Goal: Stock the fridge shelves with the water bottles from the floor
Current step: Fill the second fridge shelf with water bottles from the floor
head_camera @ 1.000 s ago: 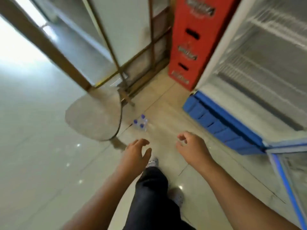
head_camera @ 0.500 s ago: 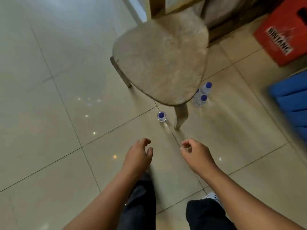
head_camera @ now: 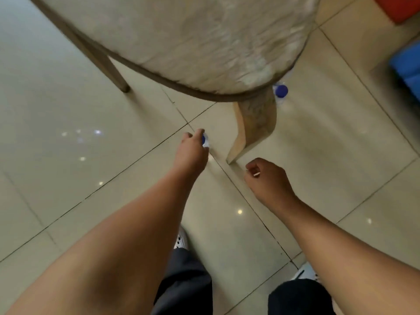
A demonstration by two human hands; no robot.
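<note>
The left hand (head_camera: 191,151) is down at the small water bottle (head_camera: 206,144), which stands upright on the floor tiles (head_camera: 68,98) just left of the chair leg (head_camera: 254,123); its long axis points up at the hand, and curved fingers lie over the blue cap (head_camera: 203,139), though I cannot tell if they clamp it. The right hand (head_camera: 268,178) hangs loosely curled, holding nothing, farther from this bottle. A second bottle (head_camera: 281,90) stands behind the leg, more to the right side.

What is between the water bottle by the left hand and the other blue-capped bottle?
The chair's wooden leg stands between the near bottle and the far bottle, shown in the head view.
</note>
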